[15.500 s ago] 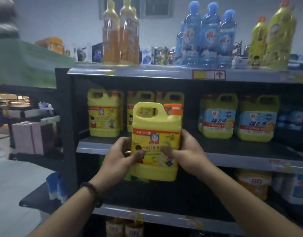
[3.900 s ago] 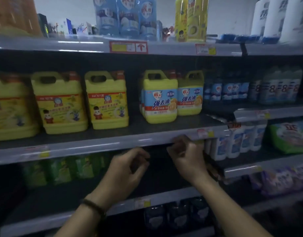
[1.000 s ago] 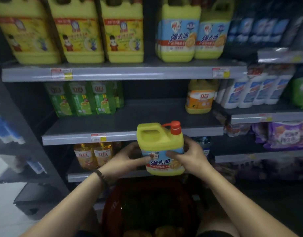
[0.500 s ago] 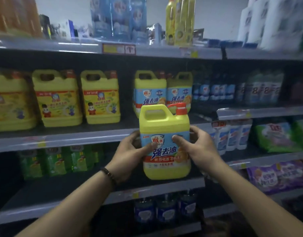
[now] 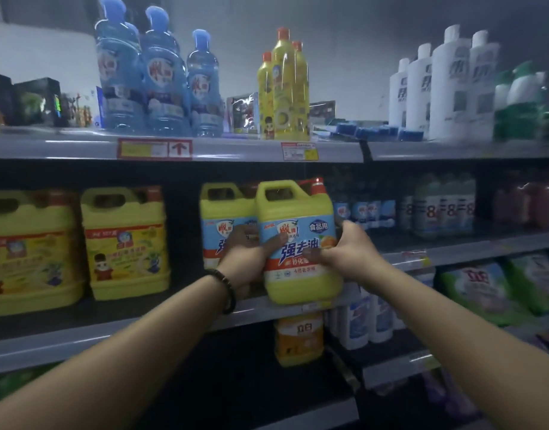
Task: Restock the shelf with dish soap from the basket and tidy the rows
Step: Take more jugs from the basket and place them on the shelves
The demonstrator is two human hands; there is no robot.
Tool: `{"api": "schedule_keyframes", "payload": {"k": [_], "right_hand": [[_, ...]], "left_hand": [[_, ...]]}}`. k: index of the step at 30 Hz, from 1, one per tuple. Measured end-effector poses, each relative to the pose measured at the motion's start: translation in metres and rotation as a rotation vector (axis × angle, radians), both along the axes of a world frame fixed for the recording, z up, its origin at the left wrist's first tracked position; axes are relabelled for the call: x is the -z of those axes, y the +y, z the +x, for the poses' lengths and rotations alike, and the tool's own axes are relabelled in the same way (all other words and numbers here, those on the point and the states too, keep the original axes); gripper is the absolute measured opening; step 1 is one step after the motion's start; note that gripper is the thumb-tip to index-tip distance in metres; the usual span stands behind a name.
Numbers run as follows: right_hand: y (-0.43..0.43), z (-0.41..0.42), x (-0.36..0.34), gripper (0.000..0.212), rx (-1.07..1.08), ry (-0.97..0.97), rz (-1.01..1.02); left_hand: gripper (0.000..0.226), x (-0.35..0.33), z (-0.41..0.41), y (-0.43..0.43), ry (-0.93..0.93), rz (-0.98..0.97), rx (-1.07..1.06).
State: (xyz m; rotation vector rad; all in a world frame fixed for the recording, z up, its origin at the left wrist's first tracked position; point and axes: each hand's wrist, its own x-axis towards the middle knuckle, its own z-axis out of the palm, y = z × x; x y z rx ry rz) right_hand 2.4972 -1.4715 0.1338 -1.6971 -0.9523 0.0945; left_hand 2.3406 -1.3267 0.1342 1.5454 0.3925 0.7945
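Two blue-labelled jugs [image 5: 298,206], two yellow-labelled jugs [image 5: 126,243], three blue bottles [image 5: 164,88], three yellow bottles [image 5: 285,88], one orange jug [image 5: 299,339].

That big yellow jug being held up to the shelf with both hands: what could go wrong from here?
1. The dish soap jug is low at the shelf edge; released too early, it could tip forward and fall.
2. The left hand is between it and the neighbouring jug, so fingers might get pinched as it slides in.
3. The right hand is near the small blue-labelled bottles; a hard push could knock them.
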Motion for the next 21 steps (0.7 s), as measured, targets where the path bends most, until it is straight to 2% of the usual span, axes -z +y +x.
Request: {"api": "schedule_keyframes", "payload": {"k": [3, 6, 8, 11, 12, 16, 18, 21], "right_hand": [[0.009, 0.026, -0.008, 0.068, -0.072, 0.048, 0.064], [0.022, 0.054, 0.002, 0.07, -0.028, -0.034, 0.07], [0.029, 0.07, 0.015, 0.066, 0.012, -0.111, 0.063], [0.038, 0.084, 0.028, 0.066, 0.044, -0.191, 0.071], [0.04, 0.085, 0.028, 0.067, 0.063, -0.216, 0.058], [0.049, 0.088, 0.029, 0.072, 0.166, -0.297, -0.001], [0.055, 0.09, 0.029, 0.078, 0.229, -0.305, -0.047], [0.063, 0.087, 0.022, 0.072, 0.299, -0.293, -0.132]], "left_hand": [[0.043, -0.006, 0.029, 0.008, -0.011, 0.136, -0.081], [0.047, -0.009, 0.052, 0.021, 0.085, 0.27, -0.103], [0.059, -0.002, 0.063, 0.029, 0.155, 0.371, -0.037], [0.088, 0.015, 0.071, 0.032, 0.223, 0.521, 0.047], [0.09, 0.02, 0.074, 0.032, 0.214, 0.554, 0.046], [0.072, 0.035, 0.083, 0.031, 0.199, 0.628, 0.012], [0.069, 0.039, 0.087, 0.033, 0.209, 0.637, -0.013], [0.068, 0.042, 0.091, 0.037, 0.263, 0.661, -0.038]]}}
